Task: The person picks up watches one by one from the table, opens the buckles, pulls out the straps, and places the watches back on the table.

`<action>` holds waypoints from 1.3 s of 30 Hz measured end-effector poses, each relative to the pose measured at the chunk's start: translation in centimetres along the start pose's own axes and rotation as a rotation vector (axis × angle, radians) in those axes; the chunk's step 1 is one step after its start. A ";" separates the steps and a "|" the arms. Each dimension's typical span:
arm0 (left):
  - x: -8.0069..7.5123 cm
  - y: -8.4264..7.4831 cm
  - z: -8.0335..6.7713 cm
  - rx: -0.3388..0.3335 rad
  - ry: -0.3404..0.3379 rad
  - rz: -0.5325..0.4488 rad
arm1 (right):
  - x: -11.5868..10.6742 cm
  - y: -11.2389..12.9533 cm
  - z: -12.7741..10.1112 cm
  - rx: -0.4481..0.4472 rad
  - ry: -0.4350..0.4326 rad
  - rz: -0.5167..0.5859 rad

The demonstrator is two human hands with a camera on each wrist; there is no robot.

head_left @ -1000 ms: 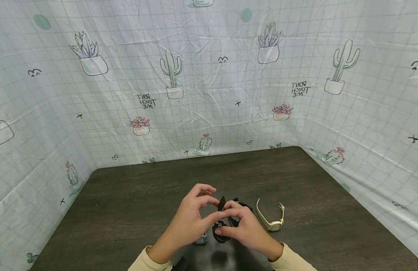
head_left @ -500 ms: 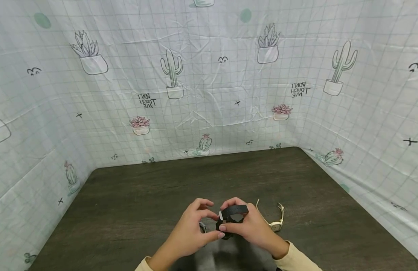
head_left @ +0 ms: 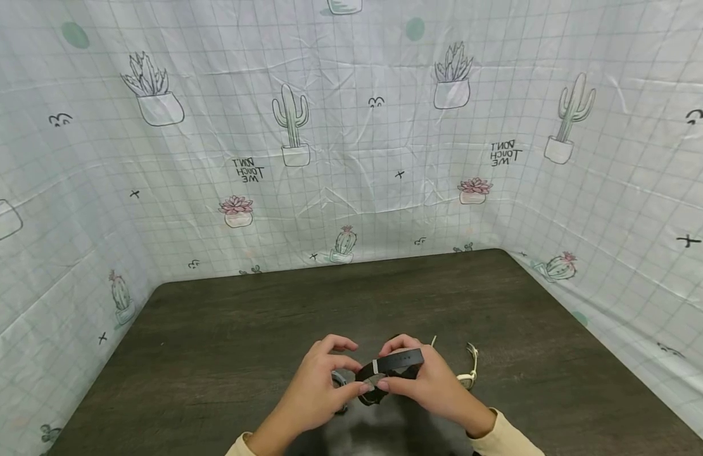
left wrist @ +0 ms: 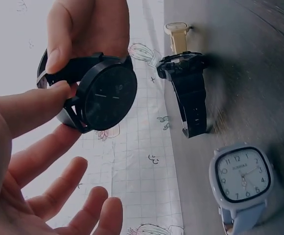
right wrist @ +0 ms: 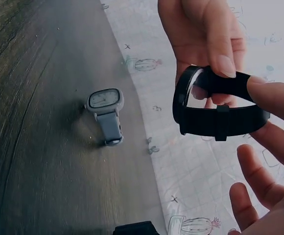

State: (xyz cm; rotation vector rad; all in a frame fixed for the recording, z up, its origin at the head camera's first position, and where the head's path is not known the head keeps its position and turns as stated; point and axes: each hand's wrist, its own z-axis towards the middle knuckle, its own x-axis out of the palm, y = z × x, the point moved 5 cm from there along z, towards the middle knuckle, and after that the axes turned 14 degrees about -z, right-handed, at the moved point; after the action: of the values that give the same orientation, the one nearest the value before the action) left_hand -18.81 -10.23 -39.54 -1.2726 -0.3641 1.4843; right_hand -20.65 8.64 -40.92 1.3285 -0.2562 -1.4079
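A black round-faced watch [head_left: 388,370] is held just above the dark table between both hands. My left hand [head_left: 320,386] pinches its case from the left, thumb on the case edge [left wrist: 63,90], the other fingers spread loose. My right hand [head_left: 437,383] pinches the strap, which forms a shut loop [right wrist: 215,115]. The dial [left wrist: 110,95] faces the left wrist camera.
Three more watches lie on the dark wooden table [head_left: 243,329]: a cream one [head_left: 468,370] to the right, a black digital one [left wrist: 186,88], and a pale blue square-faced one [left wrist: 242,174] under my left hand. A cactus-print cloth [head_left: 351,158] walls three sides.
The strap end that stood upright a second ago now lies across as a flat loop. Both hands have sunk slightly towards me with the watch.
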 end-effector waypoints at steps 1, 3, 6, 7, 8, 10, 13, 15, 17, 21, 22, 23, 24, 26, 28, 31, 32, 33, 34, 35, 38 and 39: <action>0.0 0.0 0.0 -0.004 0.004 0.002 | -0.1 0.0 0.0 -0.001 -0.003 0.000; 0.0 0.1 0.0 -0.012 0.010 0.003 | -0.2 -0.1 0.0 0.002 -0.006 0.000; 0.0 0.2 0.1 -0.032 0.033 -0.001 | -0.3 0.0 0.0 0.015 -0.004 -0.008; 0.1 0.2 0.1 -0.041 0.047 -0.007 | -0.3 0.0 0.1 0.018 -0.004 -0.021; 0.2 0.2 0.2 -0.049 0.061 -0.008 | -0.3 0.0 0.1 0.020 -0.003 -0.035; 0.3 0.2 0.3 -0.061 0.090 -0.011 | -0.3 0.2 0.1 0.021 -0.005 -0.068; 0.6 0.0 0.5 -0.064 0.112 -0.014 | -0.4 0.5 0.2 0.016 -0.010 -0.123; 0.8 -0.1 0.5 -0.060 0.111 -0.011 | -0.4 0.7 0.2 -0.003 -0.013 -0.165; 0.8 -0.2 0.5 -0.052 0.101 -0.009 | -0.4 0.9 0.2 -0.025 -0.020 -0.200; 0.8 -0.3 0.3 -0.022 0.093 -0.004 | -0.4 1.1 0.1 -0.064 -0.023 -0.247; 0.8 -0.3 0.3 -0.019 0.096 -0.002 | -0.4 1.2 0.1 -0.068 -0.022 -0.250; 0.8 -0.3 0.2 -0.018 0.099 0.003 | -0.4 1.2 0.0 -0.072 -0.019 -0.254; 0.8 -0.3 0.2 -0.017 0.103 0.006 | -0.3 1.3 0.0 -0.073 -0.016 -0.251; 0.8 -0.3 0.1 -0.021 0.109 0.016 | -0.3 1.3 0.0 -0.077 -0.009 -0.247; 0.7 -0.3 0.1 -0.024 0.104 0.024 | -0.2 1.4 0.0 -0.077 -0.008 -0.242; 0.6 -0.2 0.1 -0.024 0.098 0.029 | -0.2 1.3 0.0 -0.075 -0.007 -0.236; 0.6 -0.2 0.0 -0.025 0.097 0.030 | -0.2 1.3 0.0 -0.072 -0.008 -0.233; 0.5 -0.2 0.0 -0.027 0.098 0.028 | -0.1 1.3 0.0 -0.070 -0.009 -0.228; 0.5 -0.2 0.0 -0.032 0.100 0.025 | -0.1 1.2 0.0 -0.066 -0.009 -0.220; 0.5 -0.1 0.0 -0.035 0.103 0.022 | -0.1 1.2 0.0 -0.061 -0.008 -0.207; 0.4 -0.1 0.1 -0.041 0.111 0.024 | 0.1 1.1 0.1 -0.031 0.001 -0.155; 0.4 -0.1 0.1 -0.041 0.113 0.028 | 0.2 1.1 0.1 -0.022 0.006 -0.140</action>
State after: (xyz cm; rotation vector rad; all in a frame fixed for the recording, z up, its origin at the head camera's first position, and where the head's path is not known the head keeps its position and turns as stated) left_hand -18.77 -9.82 -39.65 -1.3933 -0.3044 1.4274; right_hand -20.11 8.05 -40.20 1.3538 -0.1459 -1.5189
